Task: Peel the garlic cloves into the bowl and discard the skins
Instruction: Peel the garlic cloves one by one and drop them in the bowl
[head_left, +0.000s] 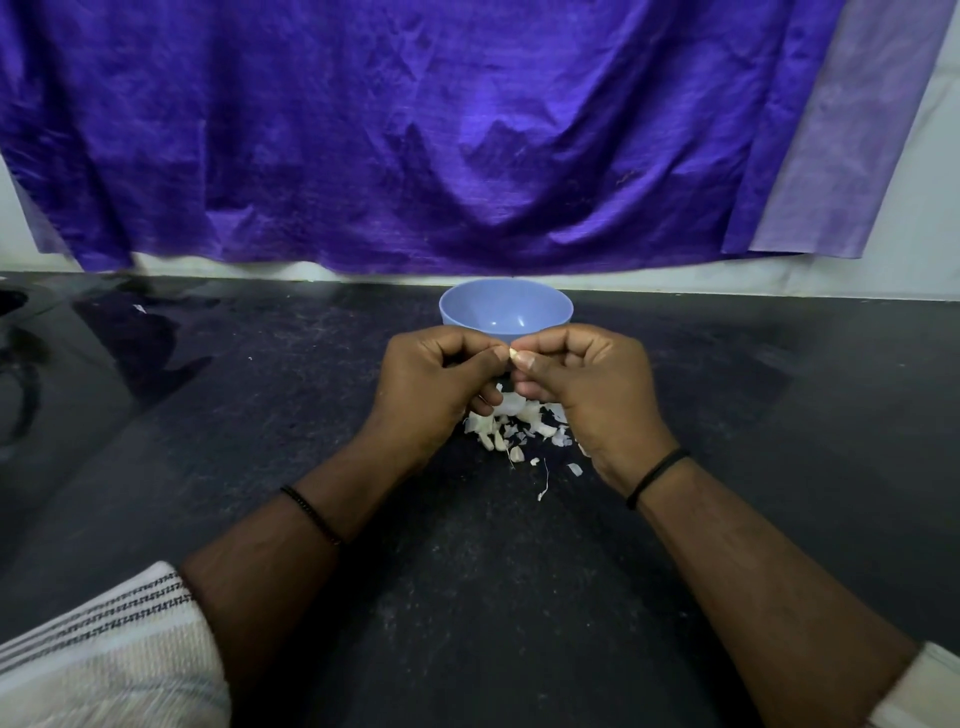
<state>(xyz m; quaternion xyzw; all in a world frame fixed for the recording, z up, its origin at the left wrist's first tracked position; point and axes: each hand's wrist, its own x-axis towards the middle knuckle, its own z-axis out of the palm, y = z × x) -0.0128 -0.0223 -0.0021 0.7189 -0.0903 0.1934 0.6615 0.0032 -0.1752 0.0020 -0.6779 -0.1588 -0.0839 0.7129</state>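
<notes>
A light blue bowl (506, 306) stands on the dark counter just beyond my hands, and the part of its inside that I can see holds nothing. My left hand (441, 379) and my right hand (582, 384) meet in front of it, fingers curled. Between their thumbs and fingertips they pinch a small garlic clove (513, 355), of which only a pale tip shows. Below the hands lies a heap of garlic cloves and loose skins (514, 426), partly hidden by my fingers. A few skin scraps (543, 480) trail toward me.
The black counter (260, 415) stretches wide to both sides and toward me. A purple cloth (415, 130) hangs on the wall behind the bowl. At the far left edge sits a dark object (15, 374).
</notes>
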